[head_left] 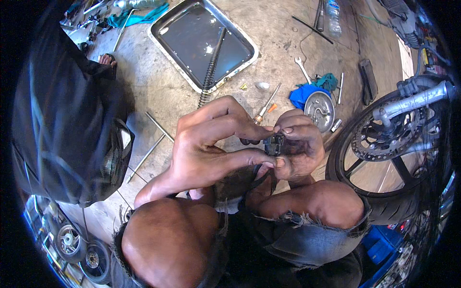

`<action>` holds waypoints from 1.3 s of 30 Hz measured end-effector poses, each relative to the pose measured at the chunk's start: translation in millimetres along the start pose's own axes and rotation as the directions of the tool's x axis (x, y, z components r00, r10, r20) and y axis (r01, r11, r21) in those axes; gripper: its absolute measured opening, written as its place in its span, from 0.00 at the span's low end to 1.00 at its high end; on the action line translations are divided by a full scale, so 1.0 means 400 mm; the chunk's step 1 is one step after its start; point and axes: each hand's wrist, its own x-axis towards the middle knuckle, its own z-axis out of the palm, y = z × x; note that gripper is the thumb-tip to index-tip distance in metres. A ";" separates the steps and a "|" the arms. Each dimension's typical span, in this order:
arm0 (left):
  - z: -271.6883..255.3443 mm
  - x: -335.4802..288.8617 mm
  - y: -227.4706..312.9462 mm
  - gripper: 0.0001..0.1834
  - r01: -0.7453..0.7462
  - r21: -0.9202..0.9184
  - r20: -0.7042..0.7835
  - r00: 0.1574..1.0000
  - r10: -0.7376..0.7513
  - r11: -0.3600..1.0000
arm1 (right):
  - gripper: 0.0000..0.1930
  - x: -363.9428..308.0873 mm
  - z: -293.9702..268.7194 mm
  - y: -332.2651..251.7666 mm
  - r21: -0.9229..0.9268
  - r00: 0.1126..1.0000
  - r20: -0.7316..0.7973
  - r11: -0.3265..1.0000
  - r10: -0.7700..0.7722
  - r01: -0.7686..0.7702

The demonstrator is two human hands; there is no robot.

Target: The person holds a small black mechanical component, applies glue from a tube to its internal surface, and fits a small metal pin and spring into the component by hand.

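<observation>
Fingers point(259, 132) of the left hand point(201, 149) pinch a small black part point(274, 143) from one side, while the right hand point(300, 149) pinches it from the other, above the person's bare knees. On the concrete floor point(153, 86) beyond lie a metal tray point(165, 45) holding a long spring point(213, 57), a screwdriver point(267, 106), and a motorcycle wheel point(384, 149) at the right.

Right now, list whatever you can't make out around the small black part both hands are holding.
Head view:
- Small black part: mostly covered by the fingers of the left hand and right hand; its kind can't be told.
- Metal bowl: contents too small to tell.
- Motorcycle front wheel: cut off by the picture's dark rim.
- Coil spring in the metal tray: lower end blurred.
</observation>
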 end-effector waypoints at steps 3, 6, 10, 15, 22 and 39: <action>-0.001 -0.003 -0.007 0.19 -0.017 -0.021 -0.005 1.000 0.017 1.000 | 0.22 -0.003 0.004 0.002 0.006 1.000 0.002 1.000 0.018 -0.018; -0.001 -0.002 -0.008 0.19 -0.014 -0.028 -0.003 1.000 0.014 1.000 | 0.22 -0.002 0.005 0.004 0.019 1.000 0.005 1.000 0.020 -0.020; 0.000 -0.004 -0.007 0.20 -0.013 -0.019 -0.007 1.000 0.013 1.000 | 0.22 -0.007 0.008 0.011 0.073 0.999 0.009 0.996 0.043 -0.044; -0.002 -0.004 -0.009 0.19 -0.013 -0.018 0.012 1.000 0.014 1.000 | 0.22 -0.011 0.005 0.013 0.099 0.998 0.025 0.993 0.059 -0.062; 0.002 -0.006 -0.023 0.18 -0.058 -0.063 -0.004 0.998 0.058 0.996 | 0.21 -0.001 0.002 0.002 -0.005 0.999 0.031 1.000 -0.009 0.009; 0.036 -0.027 -0.079 0.18 -0.072 -0.301 -0.063 0.996 0.056 0.951 | 0.22 0.016 -0.021 -0.026 -0.287 0.984 0.102 0.943 -0.146 0.169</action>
